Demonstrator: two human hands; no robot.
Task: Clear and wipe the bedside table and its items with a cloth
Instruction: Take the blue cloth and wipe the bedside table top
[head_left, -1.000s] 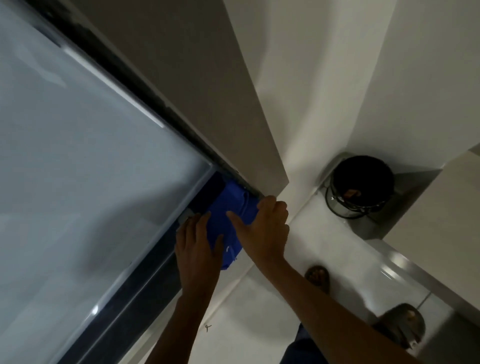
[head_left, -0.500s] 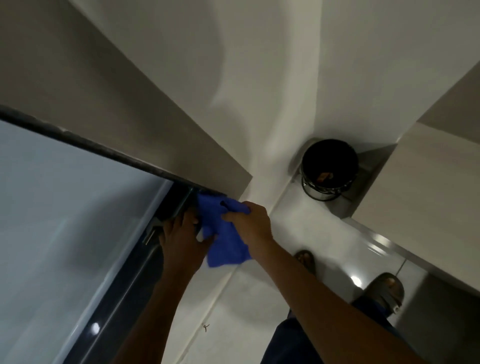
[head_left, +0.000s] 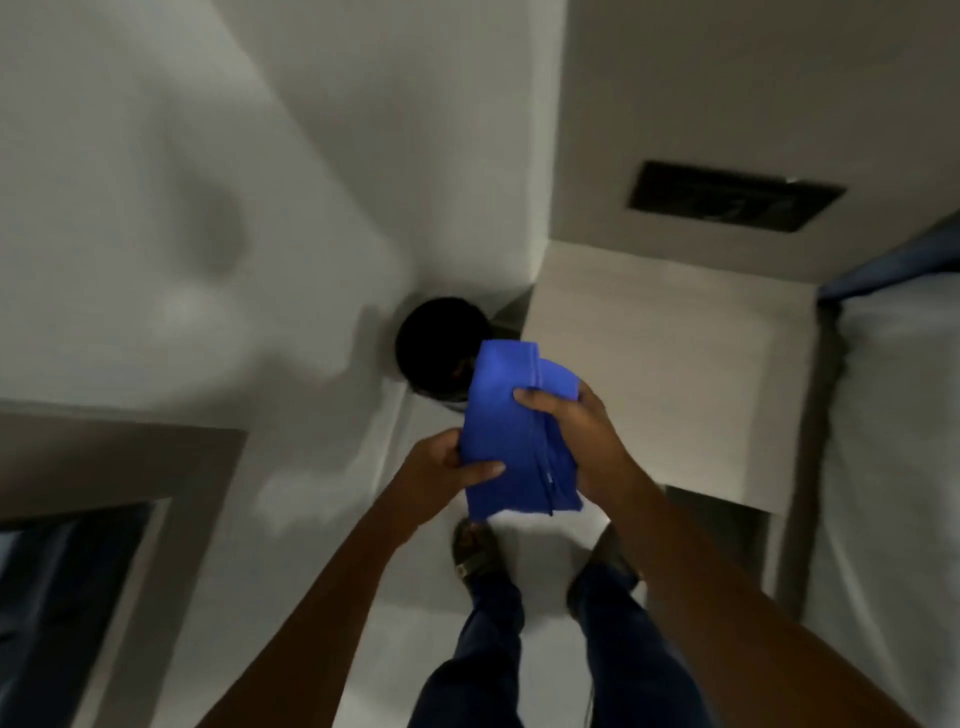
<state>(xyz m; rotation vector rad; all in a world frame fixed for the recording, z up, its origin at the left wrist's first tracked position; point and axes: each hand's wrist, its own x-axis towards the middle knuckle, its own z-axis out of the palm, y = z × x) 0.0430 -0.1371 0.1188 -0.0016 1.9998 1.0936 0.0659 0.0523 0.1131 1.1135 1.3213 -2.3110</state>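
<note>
Your left hand (head_left: 439, 475) and right hand (head_left: 582, 441) both pinch the folded blue cloth (head_left: 511, 436), held above the floor just beside the bedside table (head_left: 670, 364). You're readying it; next, press it flat onto the tabletop.

Bare forearms, dark blue trousers (head_left: 483, 649), dark sandals (head_left: 470, 551) on both feet.

Dim room seen from above. Plain white walls (head_left: 218, 156) fill the upper left of the frame. A round black waste bin (head_left: 431, 343) sits in the centre corner on pale glossy floor tiles (head_left: 395, 613). A dark rectangular wall panel (head_left: 732, 201) is at upper right.
</note>
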